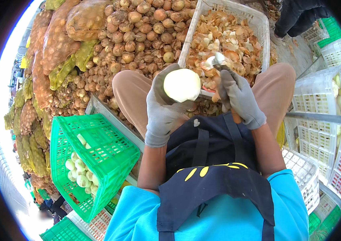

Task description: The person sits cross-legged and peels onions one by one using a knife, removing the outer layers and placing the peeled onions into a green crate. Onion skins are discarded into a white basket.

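Note:
A pale peeled onion [183, 85] rests in the gloved fingers and palm of my left hand [163, 111], in front of my lap. My right hand [241, 96], also in a grey glove, grips a small knife [236, 116] by its brown handle. The knife's blade is mostly hidden, and a piece of white onion layer [218, 57] shows at its upper end. Both hands are above the near edge of a white plastic crate [185, 54], which holds a heap of dry onion skins [230, 42]. The hands are apart from each other.
Unpeeled onions [134, 39] lie piled ahead, with mesh sacks of onions [53, 45] at left. A tilted green crate [107, 144] at my left holds peeled onions [81, 173]. White crates [318, 120] stand at right. Another person's legs [296, 16] show at upper right.

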The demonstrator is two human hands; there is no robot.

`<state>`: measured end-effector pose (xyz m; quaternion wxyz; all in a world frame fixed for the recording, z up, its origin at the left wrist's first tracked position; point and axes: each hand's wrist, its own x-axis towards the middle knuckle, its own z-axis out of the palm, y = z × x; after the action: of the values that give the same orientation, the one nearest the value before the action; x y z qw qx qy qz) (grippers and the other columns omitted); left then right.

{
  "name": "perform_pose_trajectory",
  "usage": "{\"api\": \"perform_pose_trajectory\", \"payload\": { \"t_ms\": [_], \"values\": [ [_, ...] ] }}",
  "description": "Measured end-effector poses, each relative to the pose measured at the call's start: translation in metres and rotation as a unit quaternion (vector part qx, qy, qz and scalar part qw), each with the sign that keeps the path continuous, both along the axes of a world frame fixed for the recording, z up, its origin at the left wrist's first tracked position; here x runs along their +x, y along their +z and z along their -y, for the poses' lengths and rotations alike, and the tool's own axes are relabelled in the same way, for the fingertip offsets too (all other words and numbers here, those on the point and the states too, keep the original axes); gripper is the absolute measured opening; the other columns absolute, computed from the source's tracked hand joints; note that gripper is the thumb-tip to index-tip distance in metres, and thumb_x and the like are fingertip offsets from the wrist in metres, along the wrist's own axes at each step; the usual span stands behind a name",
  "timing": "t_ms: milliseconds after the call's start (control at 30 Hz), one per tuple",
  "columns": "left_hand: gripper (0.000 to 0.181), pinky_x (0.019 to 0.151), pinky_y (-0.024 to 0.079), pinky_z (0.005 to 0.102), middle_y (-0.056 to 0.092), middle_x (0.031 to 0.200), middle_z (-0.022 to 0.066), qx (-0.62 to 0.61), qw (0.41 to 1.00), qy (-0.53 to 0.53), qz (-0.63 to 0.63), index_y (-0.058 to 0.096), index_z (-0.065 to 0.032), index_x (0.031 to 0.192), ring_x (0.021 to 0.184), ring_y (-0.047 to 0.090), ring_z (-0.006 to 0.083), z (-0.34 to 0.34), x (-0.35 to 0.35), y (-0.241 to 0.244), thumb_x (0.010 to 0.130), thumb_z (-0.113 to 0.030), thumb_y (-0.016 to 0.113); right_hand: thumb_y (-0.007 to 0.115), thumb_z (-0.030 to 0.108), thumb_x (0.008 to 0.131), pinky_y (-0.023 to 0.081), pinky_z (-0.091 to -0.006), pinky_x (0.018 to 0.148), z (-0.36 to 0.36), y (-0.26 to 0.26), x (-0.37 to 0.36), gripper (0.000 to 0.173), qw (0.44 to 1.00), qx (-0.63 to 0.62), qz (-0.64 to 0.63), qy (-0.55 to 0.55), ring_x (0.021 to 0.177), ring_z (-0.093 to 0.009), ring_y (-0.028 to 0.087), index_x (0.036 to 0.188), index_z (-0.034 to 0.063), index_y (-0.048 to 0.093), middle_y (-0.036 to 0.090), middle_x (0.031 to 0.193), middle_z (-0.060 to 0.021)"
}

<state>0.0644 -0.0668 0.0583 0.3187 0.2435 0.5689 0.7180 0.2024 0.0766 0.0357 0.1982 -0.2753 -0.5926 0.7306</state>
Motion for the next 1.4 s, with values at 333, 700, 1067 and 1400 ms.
{"api": "perform_pose_trajectory", "payload": {
  "t_ms": [333, 700, 1067, 1400],
  "values": [
    [0.086, 0.109, 0.041, 0.0497, 0.040, 0.144, 0.0221, 0.499, 0.848, 0.098, 0.150, 0.037, -0.0001, 0.142, 0.131, 0.042, 0.0398, 0.082, -0.065, 0.010, 0.065, -0.006, 0.076, 0.052, 0.037, 0.099, 0.044, -0.0239, 0.041, -0.033, -0.045, 0.004, 0.044, 0.979, -0.028, 0.202, 0.000, 0.047, -0.007, 0.047, 0.123, 0.0010, 0.047, 0.050, 0.073, -0.0011],
    [0.025, 0.088, 0.052, 0.0384, 0.068, 0.106, 0.0132, 0.308, 0.924, 0.227, -0.004, 0.064, -0.0043, 0.106, 0.098, 0.064, 0.0233, 0.038, -0.185, -0.049, 0.094, -0.025, 0.057, 0.050, 0.024, 0.099, 0.048, -0.0223, 0.053, -0.019, -0.065, -0.010, 0.035, 0.969, -0.113, 0.207, 0.073, 0.055, -0.006, 0.052, 0.126, 0.0021, 0.052, 0.054, 0.076, -0.0002],
    [0.065, 0.089, 0.051, 0.0416, 0.049, 0.129, 0.0197, -0.579, 0.748, 0.006, -0.325, 0.043, 0.0041, 0.136, 0.112, 0.054, 0.0367, -0.107, -0.173, -0.319, 0.079, -0.015, 0.069, 0.048, 0.026, 0.100, 0.040, -0.0230, 0.041, -0.038, -0.122, -0.028, 0.027, 0.941, -0.190, 0.262, -0.102, 0.049, -0.007, 0.044, 0.115, 0.0045, 0.051, 0.048, 0.072, 0.0001],
    [0.049, 0.085, 0.055, 0.0447, 0.056, 0.120, 0.0193, -0.628, 0.739, -0.019, -0.242, 0.051, -0.0008, 0.124, 0.104, 0.062, 0.0319, -0.121, -0.191, -0.289, 0.081, -0.014, 0.071, 0.046, 0.021, 0.100, 0.035, -0.0231, 0.040, -0.036, -0.137, -0.035, 0.031, 0.946, -0.119, 0.290, -0.079, 0.048, -0.006, 0.041, 0.128, 0.0084, 0.046, 0.049, 0.075, -0.0002]
  ]
}}
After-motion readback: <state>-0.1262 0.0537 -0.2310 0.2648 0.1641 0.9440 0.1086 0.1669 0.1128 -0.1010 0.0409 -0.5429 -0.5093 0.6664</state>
